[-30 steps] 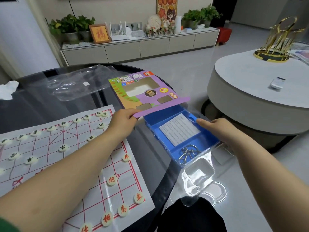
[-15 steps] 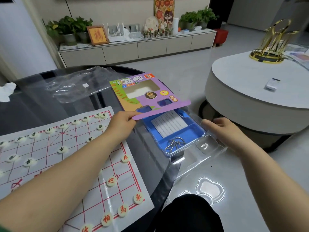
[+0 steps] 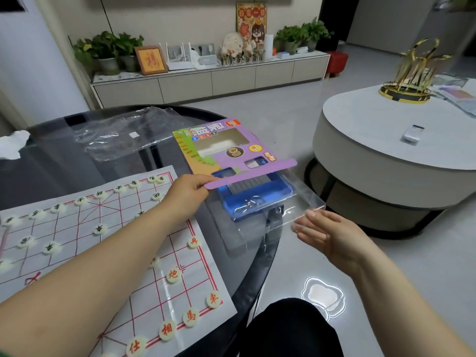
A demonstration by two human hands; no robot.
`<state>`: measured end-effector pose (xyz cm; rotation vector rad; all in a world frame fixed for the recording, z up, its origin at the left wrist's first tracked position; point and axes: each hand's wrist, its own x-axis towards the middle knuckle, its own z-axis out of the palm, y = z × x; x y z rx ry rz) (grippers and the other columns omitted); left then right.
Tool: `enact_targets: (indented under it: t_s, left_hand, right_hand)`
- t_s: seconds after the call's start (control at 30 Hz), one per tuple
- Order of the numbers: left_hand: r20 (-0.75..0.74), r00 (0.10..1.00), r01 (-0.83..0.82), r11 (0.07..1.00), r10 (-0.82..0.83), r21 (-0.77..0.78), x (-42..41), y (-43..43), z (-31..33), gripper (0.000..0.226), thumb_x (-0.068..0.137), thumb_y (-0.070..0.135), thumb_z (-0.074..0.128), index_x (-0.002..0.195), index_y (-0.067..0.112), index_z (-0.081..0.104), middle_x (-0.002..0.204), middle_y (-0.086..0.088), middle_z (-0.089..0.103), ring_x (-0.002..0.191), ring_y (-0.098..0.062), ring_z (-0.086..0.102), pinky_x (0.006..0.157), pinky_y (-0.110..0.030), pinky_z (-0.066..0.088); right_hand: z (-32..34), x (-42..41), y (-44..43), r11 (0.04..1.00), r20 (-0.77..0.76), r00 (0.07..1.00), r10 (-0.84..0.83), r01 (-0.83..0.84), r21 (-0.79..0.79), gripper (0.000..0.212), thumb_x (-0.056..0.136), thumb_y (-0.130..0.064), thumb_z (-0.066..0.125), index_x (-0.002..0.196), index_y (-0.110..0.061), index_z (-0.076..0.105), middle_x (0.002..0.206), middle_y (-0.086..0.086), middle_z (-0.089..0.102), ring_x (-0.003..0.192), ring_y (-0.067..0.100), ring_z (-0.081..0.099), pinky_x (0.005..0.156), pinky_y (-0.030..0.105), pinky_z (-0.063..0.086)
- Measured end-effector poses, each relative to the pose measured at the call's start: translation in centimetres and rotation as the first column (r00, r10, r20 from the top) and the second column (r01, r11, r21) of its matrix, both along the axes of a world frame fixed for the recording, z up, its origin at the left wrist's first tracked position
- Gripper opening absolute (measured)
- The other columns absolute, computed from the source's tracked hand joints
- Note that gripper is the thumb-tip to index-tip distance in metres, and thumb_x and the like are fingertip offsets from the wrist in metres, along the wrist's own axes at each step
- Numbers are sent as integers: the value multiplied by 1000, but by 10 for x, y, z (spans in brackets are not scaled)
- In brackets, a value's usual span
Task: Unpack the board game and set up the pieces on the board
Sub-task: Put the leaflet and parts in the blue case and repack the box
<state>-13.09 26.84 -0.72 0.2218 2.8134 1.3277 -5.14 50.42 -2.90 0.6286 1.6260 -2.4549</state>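
Hands at a dark glass counter (image 3: 64, 161) in a living room.
The left hand (image 3: 189, 188) pinches the purple box (image 3: 224, 148) at the counter's edge. The right hand (image 3: 332, 235), fingers straight, is beside its blue tray (image 3: 257, 199). A sideboard (image 3: 206, 83) lines the wall.

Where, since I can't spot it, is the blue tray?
In the head view, the blue tray lies right of centre at the glass table's edge, half under the purple box that the left hand pinches, just beyond the right hand.

Left hand (image 3: 188, 191) pinches purple box (image 3: 224, 163); right hand (image 3: 332, 235) hovers.
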Motion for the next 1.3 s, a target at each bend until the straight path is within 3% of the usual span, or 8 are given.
enact_targets:
  t_s: [0.2,0.3,0.47,0.6,0.7,0.87,1.03,1.3]
  left_hand:
    - [45,992,118,992,-121,50,8,1,8,43,88,-5,43,106,27,63,104,-10,66,95,-26,56,92,-45,46]
    - [46,982,178,974,-186,139,13,-1,14,42,89,-5,44,109,30,55,100,-1,65,92,-16,57,84,-27,50]
    - [16,977,198,937,-211,288,13,-6,37,32,93,7,45,95,36,60,91,10,62,80,-7,55,72,-17,51]
    - [-42,982,190,934,-187,304,15,-12,55,29,91,6,47,99,29,63,87,14,61,74,1,56,63,-7,48]
    - [-103,970,239,935,-219,262,20,-17,64,35,80,4,63,92,36,61,94,25,59,80,14,56,75,-8,45]
    - [-244,956,198,970,-160,141,28,-19,70,63,73,-1,69,99,51,43,107,23,52,94,-13,58,86,-21,47]
    - [-371,929,152,930,-18,336,14,-24,103,57,72,-3,69,105,36,45,106,11,56,103,-9,55,80,-22,51]
    - [-284,959,156,854,-10,497,-20,-32,152,44,78,0,63,108,26,44,119,-11,57,99,-20,60,67,-30,58]
  right_hand:
    - [-2,-32,-11,883,0,1000,-16,14,469,35,83,-27,62,110,-6,53,92,7,56,63,13,48,55,21,48]
    - [-6,-43,-17,745,-112,989,-95,145,651,43,75,-36,70,101,-9,48,99,8,48,73,17,46,56,23,36]
    - [13,-46,-24,854,-288,957,27,128,504,54,79,-13,67,125,-15,38,119,5,51,88,16,57,75,29,53]
    - [40,-46,-28,875,-395,917,63,139,463,32,79,-2,66,102,-20,53,98,-1,59,79,8,60,64,20,56]
    - [58,-44,-31,880,-455,888,73,157,449,27,76,-6,71,89,-24,55,85,-7,59,68,2,59,61,16,53]
    - [89,-48,-32,892,-449,893,13,193,408,27,80,-7,67,102,-12,51,99,5,56,65,10,63,52,11,51]
    - [134,-66,-34,868,-452,889,76,164,469,27,81,-4,63,107,-2,54,92,15,62,55,11,62,57,18,56]
    - [173,-87,-33,849,-479,859,180,110,516,36,85,-6,59,119,1,50,82,11,62,43,4,60,46,13,51]
